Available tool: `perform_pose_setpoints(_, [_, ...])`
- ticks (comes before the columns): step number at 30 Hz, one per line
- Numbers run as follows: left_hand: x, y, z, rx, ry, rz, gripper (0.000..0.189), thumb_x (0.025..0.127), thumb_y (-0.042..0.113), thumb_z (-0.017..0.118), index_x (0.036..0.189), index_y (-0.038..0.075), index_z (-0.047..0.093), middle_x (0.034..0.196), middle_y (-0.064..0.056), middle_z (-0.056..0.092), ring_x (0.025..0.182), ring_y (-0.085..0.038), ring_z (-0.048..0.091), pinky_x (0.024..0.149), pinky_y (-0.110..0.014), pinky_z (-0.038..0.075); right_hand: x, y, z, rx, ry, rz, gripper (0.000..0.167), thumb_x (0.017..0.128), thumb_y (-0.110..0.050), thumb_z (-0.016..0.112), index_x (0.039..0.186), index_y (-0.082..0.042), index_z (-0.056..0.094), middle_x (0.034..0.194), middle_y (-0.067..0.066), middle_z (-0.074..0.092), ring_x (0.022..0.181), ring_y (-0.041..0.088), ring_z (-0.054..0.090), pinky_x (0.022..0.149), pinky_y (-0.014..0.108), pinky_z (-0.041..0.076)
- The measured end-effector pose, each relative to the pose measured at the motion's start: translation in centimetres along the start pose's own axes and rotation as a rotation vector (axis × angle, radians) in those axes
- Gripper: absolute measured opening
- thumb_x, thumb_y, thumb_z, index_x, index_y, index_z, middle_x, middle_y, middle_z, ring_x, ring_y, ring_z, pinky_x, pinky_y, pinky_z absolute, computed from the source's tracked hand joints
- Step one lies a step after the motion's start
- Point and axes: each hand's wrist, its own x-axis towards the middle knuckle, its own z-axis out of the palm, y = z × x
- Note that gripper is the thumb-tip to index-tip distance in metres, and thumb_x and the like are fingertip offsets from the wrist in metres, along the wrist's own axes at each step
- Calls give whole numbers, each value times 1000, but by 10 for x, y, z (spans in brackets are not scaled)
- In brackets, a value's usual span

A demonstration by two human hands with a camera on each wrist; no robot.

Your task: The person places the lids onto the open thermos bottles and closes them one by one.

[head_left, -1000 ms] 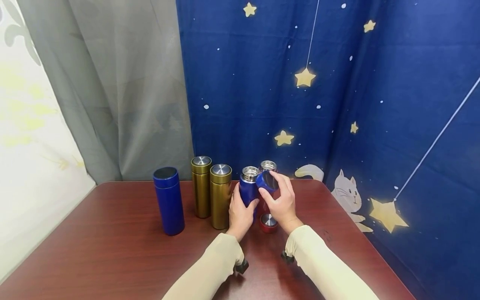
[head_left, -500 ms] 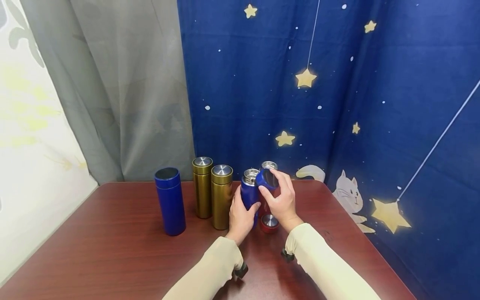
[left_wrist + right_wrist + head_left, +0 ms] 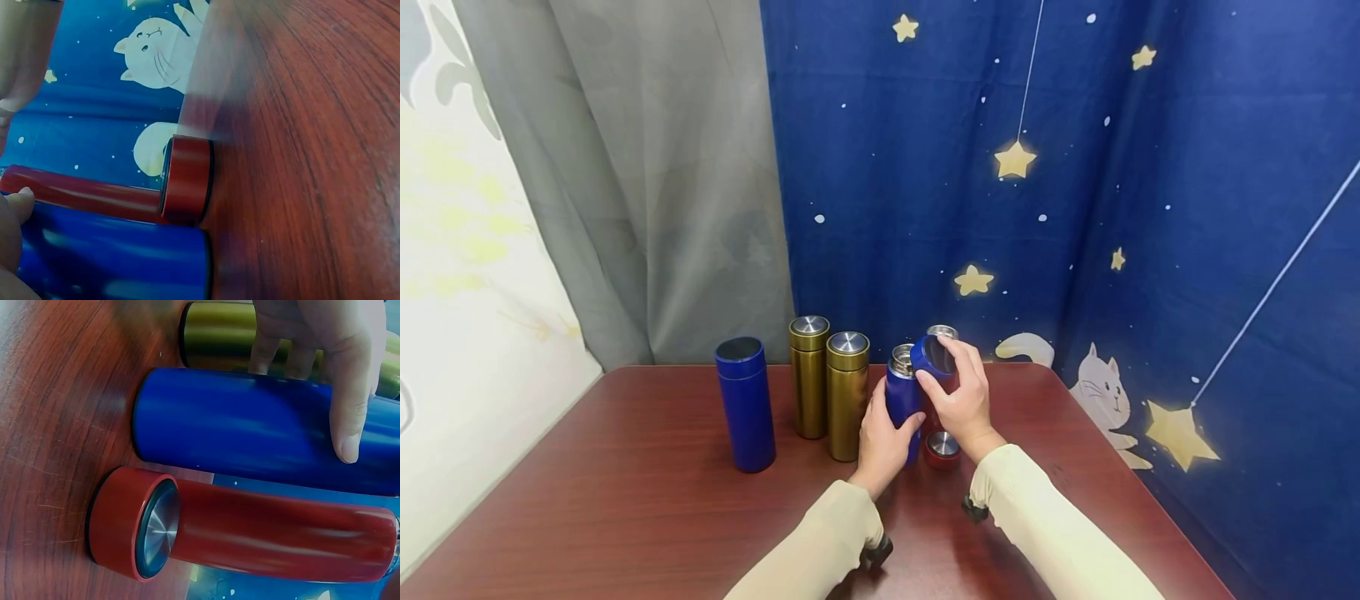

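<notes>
Nearest, the left hand (image 3: 885, 437) curls round the uncapped blue bottle (image 3: 902, 404), fingers on one side and thumb on the other, about midway up. The bottle stands on the table (image 3: 647, 525), upright or nearly so; it looks rigid and metal-walled, moderately weighty if full, though its contents cannot be made out. The smooth coat may slip under a loose grip, so the middle of the wall, below the steel neck, seems the best hold. The right hand (image 3: 962, 408) pinches the blue cap (image 3: 929, 358) between thumb and fingers, tilted just beside the bottle's mouth; whether they touch cannot be told. The cap is probably light and hard, best taken by its side wall. Close by, the red cap (image 3: 942, 452) sits on the table, steel disc up. Left of the hands stand the capped blue bottle (image 3: 747, 408), the nearer gold bottle (image 3: 847, 408) and, further back, another gold bottle (image 3: 809, 387). Behind the red cap stands the uncapped red bottle (image 3: 281, 534), likely just as stiff and slick. Curtains (image 3: 917, 192) hang beyond.
</notes>
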Motion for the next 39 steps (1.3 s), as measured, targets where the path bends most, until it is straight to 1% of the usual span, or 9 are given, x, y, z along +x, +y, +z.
perform_pose_setpoints(7, [-2,-2,-3,13,-49,25,80,84,34,77,148,11,35,134,-14,54,117,-34,56,100,-54,43,3,-2,0,7,-3,5,56,81,-27,77,132,-11,58,129,9,55,120,22,51,101,38,44])
perform_pose_setpoints(12, [-2,-3,-6,21,-74,27,80,84,36,77,148,11,35,133,-15,55,117,-34,57,99,-54,44,6,-4,1,18,-21,-4,56,82,-27,76,132,-9,58,130,9,55,122,22,50,104,37,41])
perform_pose_setpoints(17, [-3,-3,-10,39,-85,51,79,83,35,78,147,11,37,129,-14,58,113,-33,59,97,-53,46,9,-7,3,27,-37,-19,54,82,-25,77,129,-5,59,129,15,55,124,23,49,104,39,41])
perform_pose_setpoints(20, [-4,-3,-12,46,-90,69,79,82,34,79,146,12,38,128,-14,59,111,-32,60,96,-51,47,10,-9,3,18,-56,-17,54,81,-24,78,130,-8,59,129,16,55,124,24,48,103,41,41])
perform_pose_setpoints(24, [-4,-3,-16,39,-111,92,79,82,35,79,146,12,39,126,-13,61,110,-30,61,96,-49,47,11,-12,5,15,-75,-15,54,81,-25,78,130,-12,60,129,14,55,124,25,49,102,43,43])
perform_pose_setpoints(31, [-2,-3,-25,10,-174,161,78,84,31,78,147,12,37,126,-12,62,109,-28,62,97,-46,47,13,-16,7,30,-102,-34,51,82,-25,77,129,-11,61,127,11,56,121,28,51,99,45,45])
perform_pose_setpoints(35, [-1,-2,-30,-14,-199,182,78,83,29,78,147,12,38,125,-12,62,107,-28,63,95,-46,49,14,-17,8,47,-120,-41,48,83,-23,76,128,-12,63,126,12,57,120,28,51,99,45,45])
perform_pose_setpoints(39, [-1,-2,-34,-21,-220,184,79,83,29,79,148,10,37,125,-14,62,107,-28,63,94,-46,50,15,-19,8,52,-168,-22,46,83,-24,75,127,-16,64,128,10,56,120,27,51,98,47,46])
